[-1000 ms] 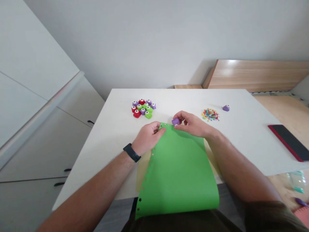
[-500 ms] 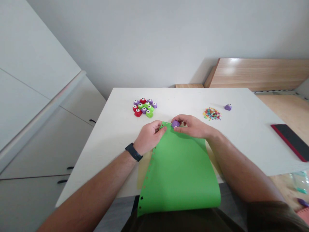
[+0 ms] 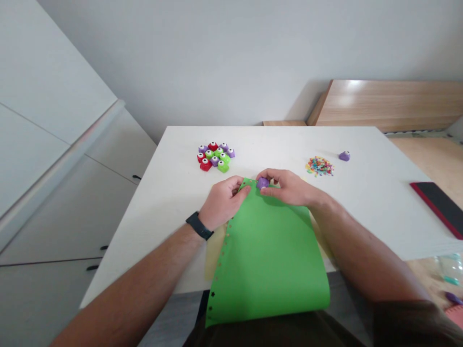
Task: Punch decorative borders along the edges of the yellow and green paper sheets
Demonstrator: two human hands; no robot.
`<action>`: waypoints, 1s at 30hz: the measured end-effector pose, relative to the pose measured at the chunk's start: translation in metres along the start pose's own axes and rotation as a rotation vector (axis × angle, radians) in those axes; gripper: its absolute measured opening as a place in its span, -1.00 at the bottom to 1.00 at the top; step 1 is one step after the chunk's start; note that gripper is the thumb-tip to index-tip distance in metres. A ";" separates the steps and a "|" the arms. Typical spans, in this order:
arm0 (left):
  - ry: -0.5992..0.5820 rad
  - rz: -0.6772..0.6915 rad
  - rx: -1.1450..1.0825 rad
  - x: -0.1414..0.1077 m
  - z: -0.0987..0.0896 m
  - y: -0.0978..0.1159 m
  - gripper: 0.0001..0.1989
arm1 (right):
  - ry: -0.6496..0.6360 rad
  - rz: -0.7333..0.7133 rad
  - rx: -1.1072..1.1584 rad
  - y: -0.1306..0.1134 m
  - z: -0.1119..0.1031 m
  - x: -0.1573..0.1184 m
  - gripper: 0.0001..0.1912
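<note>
A green sheet of paper point(image 3: 275, 255) hangs over the near table edge, with small punched holes along its left side and far-left edge. My left hand point(image 3: 226, 200) pinches its far-left corner between thumb and fingers. At the paper's far edge, my right hand point(image 3: 285, 187) grips a purple craft punch point(image 3: 263, 183), thumb on the near side and fingers on the far side. The punch sits on the edge, right of the left thumb. Beneath the green paper, a pale yellow sheet point(image 3: 214, 255) shows at the sides.
Several red, green and purple punches point(image 3: 214, 156) cluster at the back left of the white table point(image 3: 144, 231). Colourful paper bits point(image 3: 320, 166) lie in a pile at the right, near another purple punch point(image 3: 344, 155). A black-and-red flat object point(image 3: 439, 205) rests at the right edge.
The view has shifted slightly. Both hands keep their hold on the paper and the purple punch, with hardly any visible movement.
</note>
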State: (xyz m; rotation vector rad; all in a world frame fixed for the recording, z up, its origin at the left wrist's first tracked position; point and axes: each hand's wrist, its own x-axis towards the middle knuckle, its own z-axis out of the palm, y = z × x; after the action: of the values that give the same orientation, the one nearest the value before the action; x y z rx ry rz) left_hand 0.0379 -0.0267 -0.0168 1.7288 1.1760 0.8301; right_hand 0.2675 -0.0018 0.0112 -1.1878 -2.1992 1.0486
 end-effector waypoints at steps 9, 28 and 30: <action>0.001 -0.010 0.014 0.000 -0.001 0.000 -0.71 | 0.022 0.029 0.019 0.001 0.004 0.001 -0.72; -0.004 -0.007 0.003 0.001 -0.001 -0.001 -0.72 | 0.040 0.015 -0.051 0.002 0.010 0.003 -0.77; -0.005 -0.007 0.002 0.001 -0.001 -0.002 -0.72 | 0.051 0.006 -0.058 0.002 0.010 0.004 -0.77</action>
State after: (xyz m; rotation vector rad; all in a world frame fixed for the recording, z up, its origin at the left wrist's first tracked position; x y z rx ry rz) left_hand 0.0370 -0.0255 -0.0179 1.7262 1.1801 0.8203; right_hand 0.2598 -0.0023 0.0028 -1.2330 -2.2017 0.9516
